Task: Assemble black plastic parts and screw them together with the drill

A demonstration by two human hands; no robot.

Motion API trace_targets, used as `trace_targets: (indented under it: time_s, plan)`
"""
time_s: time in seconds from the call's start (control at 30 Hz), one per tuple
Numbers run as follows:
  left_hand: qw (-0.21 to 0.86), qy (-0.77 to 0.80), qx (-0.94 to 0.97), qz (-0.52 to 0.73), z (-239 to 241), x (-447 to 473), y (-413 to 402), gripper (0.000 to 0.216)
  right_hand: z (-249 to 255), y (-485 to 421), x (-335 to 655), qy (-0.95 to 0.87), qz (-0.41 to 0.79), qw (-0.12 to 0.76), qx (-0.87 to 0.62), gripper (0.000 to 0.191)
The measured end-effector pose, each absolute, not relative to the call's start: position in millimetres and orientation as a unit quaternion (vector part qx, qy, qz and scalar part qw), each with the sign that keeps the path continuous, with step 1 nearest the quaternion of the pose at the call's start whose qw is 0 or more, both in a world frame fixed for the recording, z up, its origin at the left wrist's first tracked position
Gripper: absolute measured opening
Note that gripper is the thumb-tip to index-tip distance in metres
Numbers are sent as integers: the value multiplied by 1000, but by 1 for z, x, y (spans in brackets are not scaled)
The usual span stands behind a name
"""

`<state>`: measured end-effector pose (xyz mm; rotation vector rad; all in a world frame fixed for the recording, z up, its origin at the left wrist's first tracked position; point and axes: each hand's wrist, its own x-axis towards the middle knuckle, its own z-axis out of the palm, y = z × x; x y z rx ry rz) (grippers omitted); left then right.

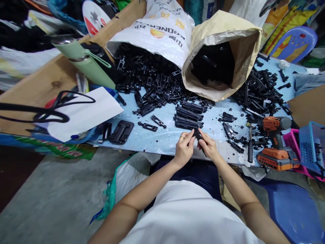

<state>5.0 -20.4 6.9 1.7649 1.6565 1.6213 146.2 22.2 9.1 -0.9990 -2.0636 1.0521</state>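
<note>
Both hands meet at the front edge of the blue table (162,140). Between them is a small black plastic part (198,136), partly covered by the fingers. My right hand (207,145) is closed around it. With its fingertips pinched at the part's upper end, my left hand (185,146) wears a ring. Just beyond the fingers lies a row of long black plastic pieces (189,116), side by side. Two black bracket-like parts (148,126) rest to the left of that row.
Heaps of black parts (162,81) spill from a white sack (157,30); a paper sack (223,61) stands beside it. At right are a hammer (250,145), an orange cordless drill (276,142) and a blue basket (311,142). A green bottle (87,64) leans at left.
</note>
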Motion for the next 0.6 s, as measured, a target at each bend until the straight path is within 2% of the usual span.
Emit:
trace_targets:
  time_s: [0.17,0.23,0.33,0.4,0.47,0.53,0.6]
  plan:
    - [71,559,572,596,11,11,-17,32,-2,0,126,-752,370,357,-411,55]
    - [92,555,587,582,6,8,-15,33,-7,-4,123,-751,368,354,-418,54]
    - [183,594,545,562,-12,8,-16,36,-9,8,128,-799,347,289,-397,51]
    - [265,619,482,560,-28,10,-22,39,-3,35,141,-841,294,237,-387,46]
    - [322,629,442,553,-43,10,-30,42,8,79,163,-846,208,221,-437,39]
    - [321,644,447,531,-49,6,-39,42,24,132,190,-781,93,247,-566,35]
    - [251,672,501,485,-46,0,-45,43,41,183,219,-731,51,268,-626,38]
